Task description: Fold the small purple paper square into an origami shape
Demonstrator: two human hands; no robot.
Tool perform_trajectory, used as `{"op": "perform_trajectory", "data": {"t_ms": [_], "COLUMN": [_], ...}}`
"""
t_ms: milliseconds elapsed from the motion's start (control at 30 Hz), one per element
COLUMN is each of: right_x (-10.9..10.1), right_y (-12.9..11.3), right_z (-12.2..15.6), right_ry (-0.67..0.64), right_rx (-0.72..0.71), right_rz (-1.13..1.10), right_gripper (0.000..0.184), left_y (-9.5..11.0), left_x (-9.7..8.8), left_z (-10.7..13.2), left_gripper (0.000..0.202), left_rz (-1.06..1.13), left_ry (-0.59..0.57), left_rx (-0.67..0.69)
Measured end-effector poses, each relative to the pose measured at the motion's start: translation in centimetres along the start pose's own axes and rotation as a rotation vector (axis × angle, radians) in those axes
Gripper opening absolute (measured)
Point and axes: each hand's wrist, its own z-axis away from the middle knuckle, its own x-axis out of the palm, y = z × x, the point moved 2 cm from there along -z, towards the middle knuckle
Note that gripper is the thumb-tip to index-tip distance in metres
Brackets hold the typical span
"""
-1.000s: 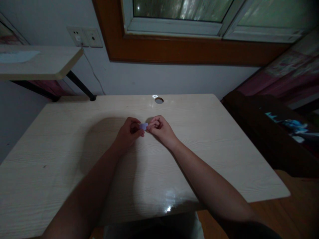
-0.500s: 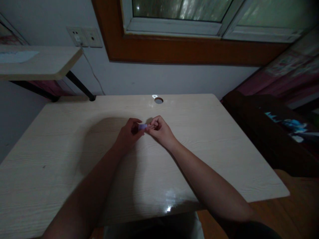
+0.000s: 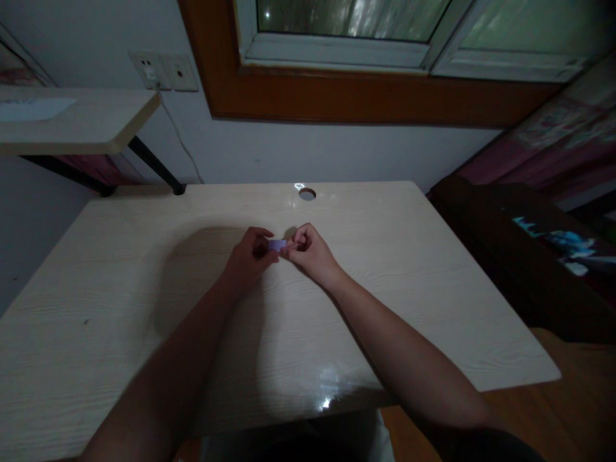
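A small pale lilac piece, perhaps folded paper [image 3: 276,244], is pinched between both of my hands above the middle of a light wooden desk [image 3: 120,308]. My left hand [image 3: 248,258] grips its left end with thumb and fingertips curled. My right hand [image 3: 309,252] holds the right end, its fingers bunched together. Both forearms reach in from the near edge. The room is dim, and the piece is too small to make out in detail.
A round cable hole [image 3: 307,193] sits at the desk's far edge. Wall sockets [image 3: 163,70] and a cord hang at the back left above a side shelf [image 3: 81,119]. A window with a brown frame [image 3: 337,96] is ahead; dark furniture [image 3: 520,256] stands at the right.
Hardly anything has moved: both hands keep pinching the small piece in the same spot, with only slight finger shifts.
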Motion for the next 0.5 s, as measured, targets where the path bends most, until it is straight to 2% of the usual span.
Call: {"op": "perform_trajectory", "data": {"t_ms": [333,500], "right_x": [-0.10,-0.34], "right_y": [-0.22,0.10], "right_z": [-0.48,-0.66], "right_ry": [0.102,0.137], "right_rx": [0.016,0.009], "right_rz": [-0.101,-0.170], "right_gripper": [0.045,0.043], "left_y": [0.51,0.42], "left_x": [-0.06,-0.47], "left_z": [-0.20,-0.20], "left_gripper": [0.033,0.031], "left_rz": [0.180,0.181], "left_ry": [0.033,0.110], "left_rx": [-0.024,-0.019]}}
